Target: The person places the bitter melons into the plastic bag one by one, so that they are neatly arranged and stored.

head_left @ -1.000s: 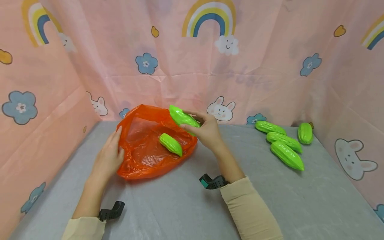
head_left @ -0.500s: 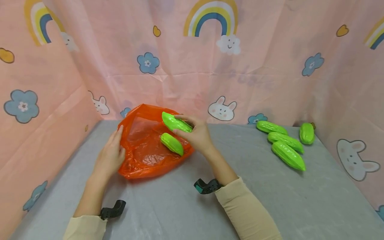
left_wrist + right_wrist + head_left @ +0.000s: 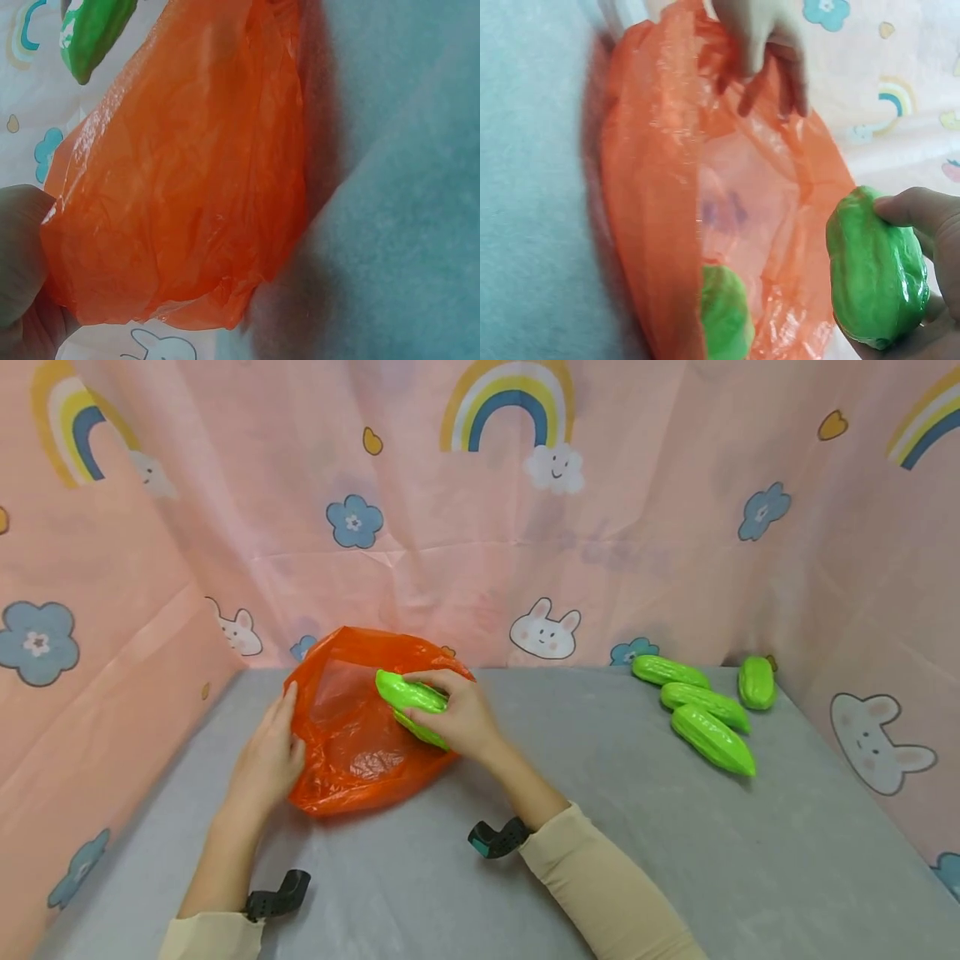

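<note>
An orange-red plastic bag (image 3: 330,777) lies with its mouth spread wide, left of the table's middle. At its left rim my left hand (image 3: 262,760) holds the film between thumb and fingers. My right hand (image 3: 459,714) grips a glossy, ridged green gourd (image 3: 401,691) over the bag's mouth. The right wrist view shows my thumb on this gourd (image 3: 874,274), apart from the film. Beneath it a second green gourd (image 3: 423,732) rests inside the bag, partly hidden by the held one. Only the bag's outer side (image 3: 180,172) faces the left wrist view.
Several more green gourds (image 3: 712,742) lie at the back right of the grey table (image 3: 420,877), one of them (image 3: 756,683) apart near the corner. Pink patterned cloth (image 3: 435,577) walls the table at the back and sides. Each wrist wears a black camera mount (image 3: 279,893).
My right hand has carried its gourd left and down from the bag's right rim to above the gourd inside. My left hand has stayed at the left rim.
</note>
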The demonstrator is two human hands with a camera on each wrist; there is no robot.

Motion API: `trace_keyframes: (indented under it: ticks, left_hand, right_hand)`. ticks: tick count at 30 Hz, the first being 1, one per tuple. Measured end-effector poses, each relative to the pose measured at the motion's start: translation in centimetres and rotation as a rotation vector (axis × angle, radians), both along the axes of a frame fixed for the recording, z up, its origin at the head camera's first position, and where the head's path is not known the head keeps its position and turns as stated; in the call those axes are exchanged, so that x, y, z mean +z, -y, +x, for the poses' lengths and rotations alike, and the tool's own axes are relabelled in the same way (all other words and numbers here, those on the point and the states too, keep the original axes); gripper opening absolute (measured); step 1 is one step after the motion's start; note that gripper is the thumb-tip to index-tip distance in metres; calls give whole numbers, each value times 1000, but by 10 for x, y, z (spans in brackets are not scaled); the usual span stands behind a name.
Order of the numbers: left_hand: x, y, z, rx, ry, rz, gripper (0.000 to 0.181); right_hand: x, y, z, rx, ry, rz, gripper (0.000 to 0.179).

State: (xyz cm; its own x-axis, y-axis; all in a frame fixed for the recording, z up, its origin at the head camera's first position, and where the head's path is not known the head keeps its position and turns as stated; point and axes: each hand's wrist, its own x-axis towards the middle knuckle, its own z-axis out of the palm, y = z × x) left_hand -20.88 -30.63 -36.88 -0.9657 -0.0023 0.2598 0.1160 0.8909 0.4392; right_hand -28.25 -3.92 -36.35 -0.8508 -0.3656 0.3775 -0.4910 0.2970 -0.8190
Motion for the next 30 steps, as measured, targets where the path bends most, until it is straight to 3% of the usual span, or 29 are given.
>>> trace_keyframes:
  ticks: [9,15,24,27,30]
  left_hand:
    - [0,2,3,9,15,-17,75]
    - [-1,2,1,5,18,-17,75]
    - [-3,2,1,4,-7,-12,74]
    - [-2,2,0,4,-1,-8,74]
    - [-1,2,0,8,2,-5,73]
  right_hand:
    - [-22,20,7,-31,-36,87,44]
    - [-33,26,10,-94,-64,158,43]
    - [-42,30,11,-150,-140,181,13]
    - [-44,30,12,-138,-151,233,14]
    - [-43,28,10,-64,-143,303,19]
